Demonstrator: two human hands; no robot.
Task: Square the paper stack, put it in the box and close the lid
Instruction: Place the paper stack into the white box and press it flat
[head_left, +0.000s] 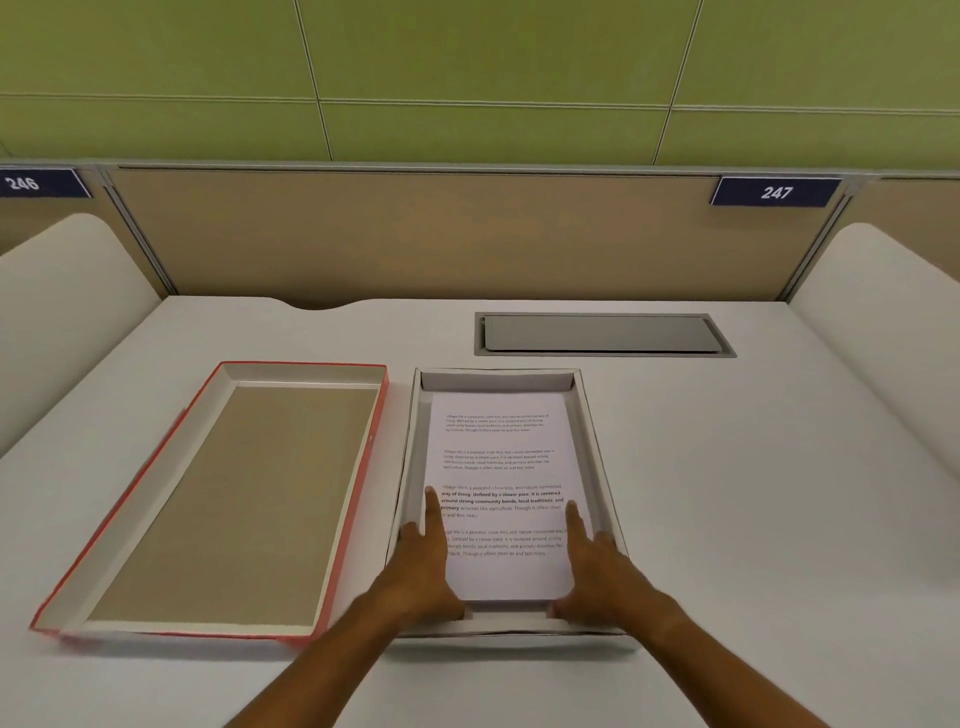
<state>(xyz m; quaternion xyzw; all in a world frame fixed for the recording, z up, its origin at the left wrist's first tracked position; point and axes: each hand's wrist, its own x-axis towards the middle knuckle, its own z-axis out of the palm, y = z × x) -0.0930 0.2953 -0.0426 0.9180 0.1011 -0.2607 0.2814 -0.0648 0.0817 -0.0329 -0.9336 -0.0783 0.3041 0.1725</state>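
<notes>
Two steps look done to me: the paper stack lies flat and even-edged inside the box, between my hands. My left hand rests flat on the stack's left edge, index finger stretched forward; my right hand mirrors it on the right edge, both spread, neither gripping anything. What I judge is left is the closing. Just beyond my left hand, the red-edged lid lies upturned on the white desk, close beside the box.
</notes>
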